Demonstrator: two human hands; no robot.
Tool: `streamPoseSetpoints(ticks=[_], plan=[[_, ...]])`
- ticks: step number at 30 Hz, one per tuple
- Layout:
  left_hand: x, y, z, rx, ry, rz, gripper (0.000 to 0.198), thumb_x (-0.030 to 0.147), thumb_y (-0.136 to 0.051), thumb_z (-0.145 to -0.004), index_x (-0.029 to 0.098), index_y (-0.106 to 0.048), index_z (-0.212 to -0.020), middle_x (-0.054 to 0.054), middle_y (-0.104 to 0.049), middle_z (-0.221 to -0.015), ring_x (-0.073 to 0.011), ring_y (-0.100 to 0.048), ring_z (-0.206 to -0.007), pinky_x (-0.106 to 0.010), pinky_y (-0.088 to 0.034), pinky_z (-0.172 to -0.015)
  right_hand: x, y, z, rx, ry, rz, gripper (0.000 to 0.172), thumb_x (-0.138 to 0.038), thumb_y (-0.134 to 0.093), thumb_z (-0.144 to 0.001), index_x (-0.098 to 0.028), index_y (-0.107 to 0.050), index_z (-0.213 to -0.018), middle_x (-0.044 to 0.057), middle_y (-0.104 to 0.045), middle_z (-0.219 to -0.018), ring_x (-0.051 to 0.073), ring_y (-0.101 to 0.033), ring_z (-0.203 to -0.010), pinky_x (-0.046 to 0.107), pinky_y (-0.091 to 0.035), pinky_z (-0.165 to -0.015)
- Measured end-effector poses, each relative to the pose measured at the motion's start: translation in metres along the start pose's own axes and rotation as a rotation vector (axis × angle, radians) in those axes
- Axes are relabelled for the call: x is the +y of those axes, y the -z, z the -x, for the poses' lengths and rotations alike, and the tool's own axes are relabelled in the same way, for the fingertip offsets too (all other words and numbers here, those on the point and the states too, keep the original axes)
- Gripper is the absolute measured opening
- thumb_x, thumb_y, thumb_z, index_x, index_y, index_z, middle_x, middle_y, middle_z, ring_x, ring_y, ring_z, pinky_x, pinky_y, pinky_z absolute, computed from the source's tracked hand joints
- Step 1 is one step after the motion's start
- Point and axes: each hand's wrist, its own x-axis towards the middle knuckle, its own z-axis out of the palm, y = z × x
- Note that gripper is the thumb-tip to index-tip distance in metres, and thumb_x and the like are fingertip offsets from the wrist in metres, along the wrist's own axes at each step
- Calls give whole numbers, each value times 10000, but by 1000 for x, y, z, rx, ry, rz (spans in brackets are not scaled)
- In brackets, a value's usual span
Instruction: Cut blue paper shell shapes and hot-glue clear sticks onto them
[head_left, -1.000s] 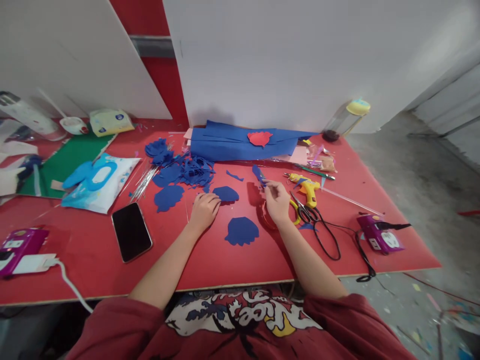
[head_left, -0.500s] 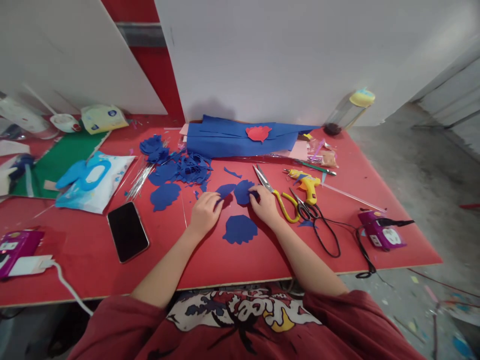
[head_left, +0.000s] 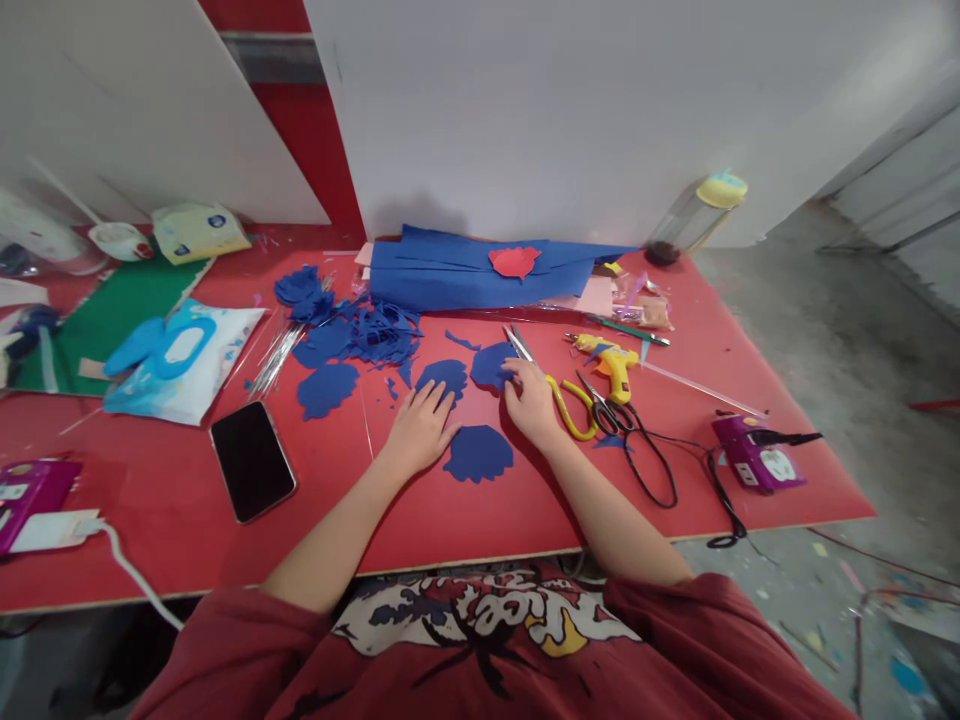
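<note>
My left hand (head_left: 421, 425) lies flat with its fingers spread over the lower edge of a blue scalloped cut-out (head_left: 448, 376). My right hand (head_left: 531, 402) rests beside a second blue cut-out (head_left: 491, 365), its fingertips touching the right edge and thumb apart from the fingers. Between my forearms a third blue cut-out (head_left: 480, 455) lies flat on the red table. Just right of my right hand are yellow-handled scissors (head_left: 574, 412), their blades partly behind it. Smaller black-handled scissors (head_left: 609, 412) lie beyond them.
Blue scraps (head_left: 382, 332) and silvery wires (head_left: 277, 355) lie behind left, near a phone (head_left: 253, 462) and a wipes pack (head_left: 184, 360). Rolled blue sheets (head_left: 465, 275) carry a red cut-out (head_left: 514, 262). At right are a yellow glue gun (head_left: 615, 368) and a purple power socket (head_left: 759, 455).
Both blue cut-outs at my fingers now lie flat and slightly farther apart; the left one was tilted in my left hand. My left fingers have let go and spread out.
</note>
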Motion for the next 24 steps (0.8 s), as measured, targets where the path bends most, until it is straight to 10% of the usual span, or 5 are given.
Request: streamPoseSetpoints(ticks=[10,17,24], plan=[[-10,11,0,198,22,93,310,224,-427,-847,115,-625,-1059,-151,-585,-1188,-282,-521,-1099,-452,-414,-947,-2,6,-1,-2,38,42,259,-140,-447,-789,-162,-564,-1019,145,-607,-1070,240,-546,-1047,446,-456,-916],[-1,15,1,25,5,72,370,286,-447,-855,155,-576,-1176,-131,-563,-1229,-308,-493,-1090,-484,-408,-882,-14,5,3,-438,180,210,326,-244,-483,-845,-158,-554,-1151,108,-604,-1211,272,-470,-1192,474,-367,-981],[-31,39,-1,87,504,-58,252,223,-424,-843,132,-612,-983,-146,-603,-1043,-290,-559,-993,-417,-436,-806,-11,5,2,-458,125,255,301,-231,-458,-852,-144,-571,-1117,132,-638,-1126,265,-508,-1142,454,-367,-965]])
